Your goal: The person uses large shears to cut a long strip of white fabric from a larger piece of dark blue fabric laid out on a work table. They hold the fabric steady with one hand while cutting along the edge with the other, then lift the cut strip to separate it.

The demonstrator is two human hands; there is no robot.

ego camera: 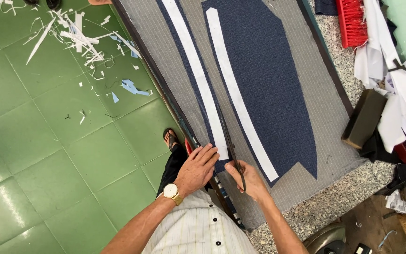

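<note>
Grey table (pixel 306 94) | right hand (pixel 250 181) scissors (pixel 229 141) | left hand (pixel 197 169) navy fabric (pixel 269 84)

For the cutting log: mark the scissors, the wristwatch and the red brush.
scissors (pixel 229 141), head view, on the dark blades.
wristwatch (pixel 170 191), head view, on the white dial at the left wrist.
red brush (pixel 352 21), head view, on the red bristles.

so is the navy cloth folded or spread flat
Spread flat: the navy cloth lies in one smooth layer on the table, white strips on top.

L hand (pixel 197 168) flat, palm down, fingers spread; R hand (pixel 250 181) fisted, thumb up.
</note>
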